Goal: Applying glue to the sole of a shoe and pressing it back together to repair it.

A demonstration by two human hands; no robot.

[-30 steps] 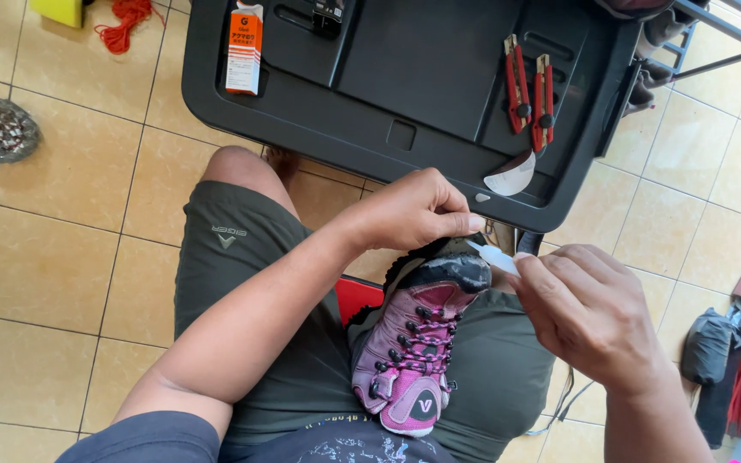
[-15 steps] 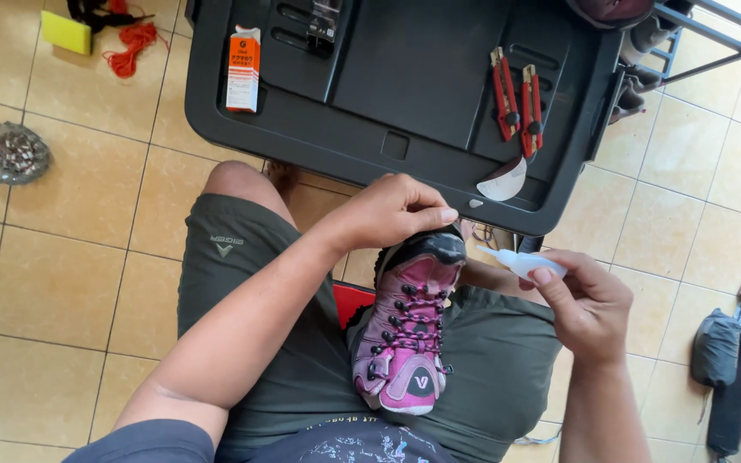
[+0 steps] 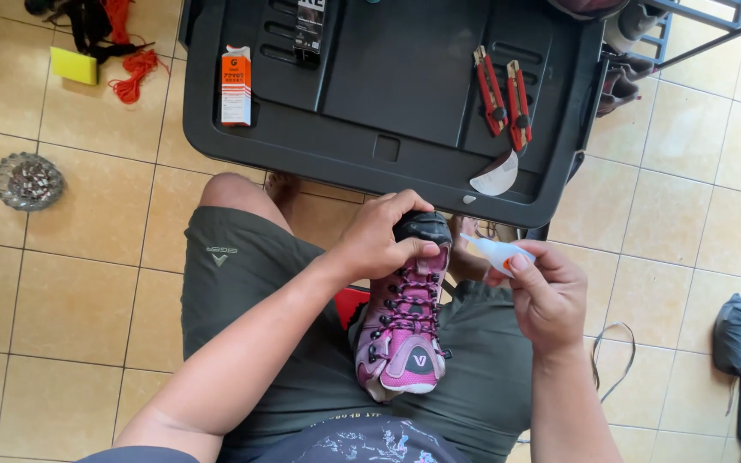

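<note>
Pink shoe (image 3: pixel 405 330) gripped by left hand (image 3: pixel 379 236); right hand (image 3: pixel 546 291) pinches white glue tube (image 3: pixel 495 251); orange carton (image 3: pixel 236 86) on black tray (image 3: pixel 388 146).

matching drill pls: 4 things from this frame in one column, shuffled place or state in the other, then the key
1. pink shoe
2. small white tube
3. red cutters
4. yellow sponge

a. on the black tray
b. on the tiled floor
c. gripped at the toe by the left hand, on the lap
d. pinched in the right hand

Pairs: 1-c, 2-d, 3-a, 4-b
</note>
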